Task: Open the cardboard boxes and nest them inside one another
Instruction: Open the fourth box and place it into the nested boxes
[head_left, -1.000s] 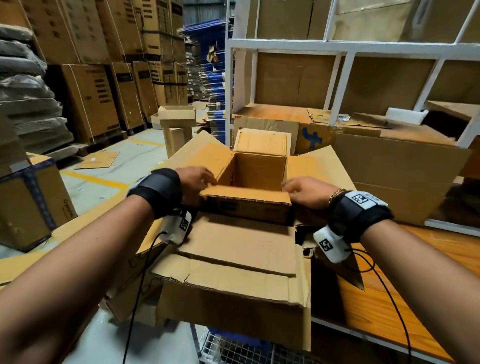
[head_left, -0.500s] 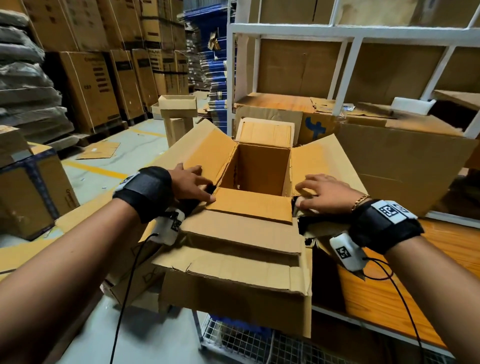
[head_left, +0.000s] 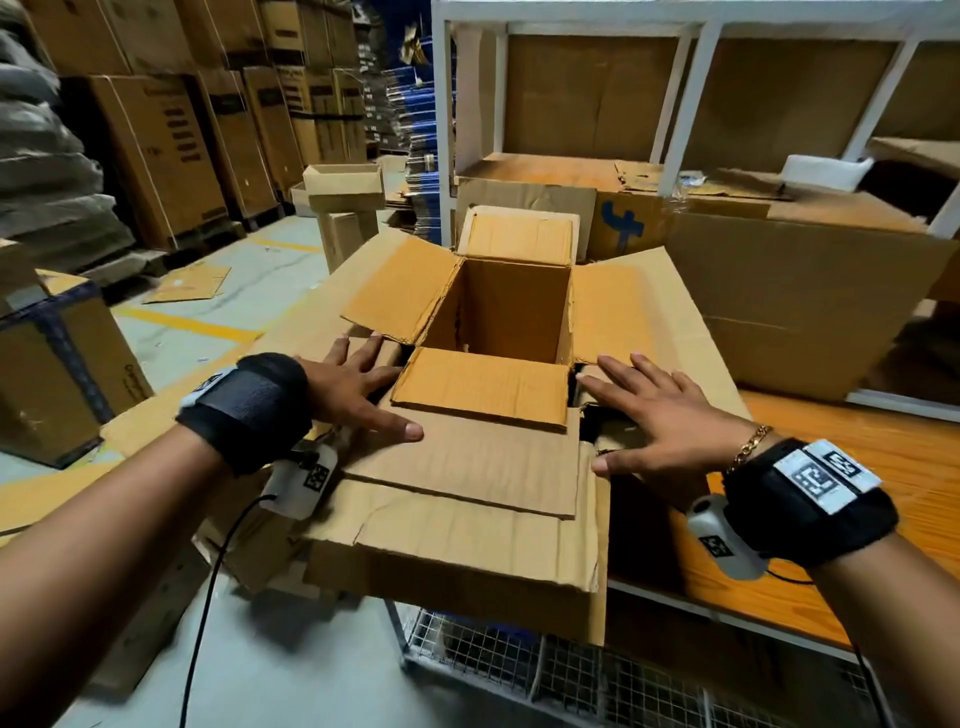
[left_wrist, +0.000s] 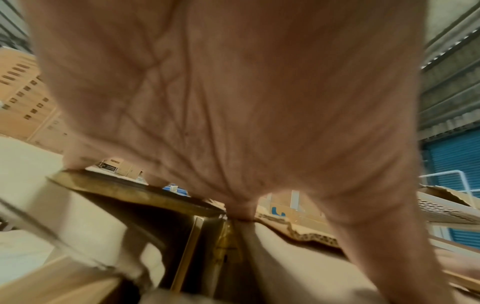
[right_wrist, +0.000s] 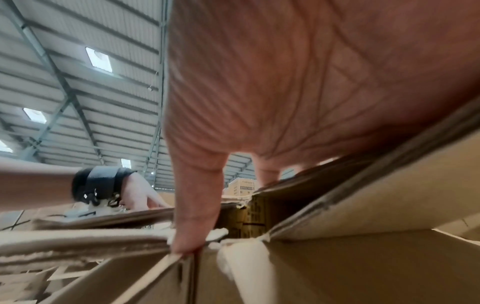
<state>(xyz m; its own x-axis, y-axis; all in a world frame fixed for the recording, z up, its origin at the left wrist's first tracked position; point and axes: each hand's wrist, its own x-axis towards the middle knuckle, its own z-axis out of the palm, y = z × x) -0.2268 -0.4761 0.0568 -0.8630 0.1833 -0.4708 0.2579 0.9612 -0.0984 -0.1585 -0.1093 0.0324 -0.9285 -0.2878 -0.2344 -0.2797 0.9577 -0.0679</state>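
Small box (head_left: 498, 332) now seated low inside the big box (head_left: 452, 545) at 12 o'clock from the hands — nesting step apparently complete. Left hand (head_left: 348, 387) and right hand (head_left: 654, 421) have let go, fingers flat, grasping nothing.

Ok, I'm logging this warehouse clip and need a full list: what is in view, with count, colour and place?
small open box: one, brown, four flaps spread, sitting inside the bigger box
outer box: one, brown, torn flaps, at the near edge of the shelf
wooden shelf: one, orange, to the right under the boxes
white rack: one, white frame, behind the boxes
large box: one, brown, on the shelf at the right
stacked cartons: many, brown, far left on the floor
wire cage: one, grey mesh, below the outer box
left hand: open, flat on the flaps left of the small box, black wristband
right hand: open, flat on the flaps to its right, black wristband, gold bracelet
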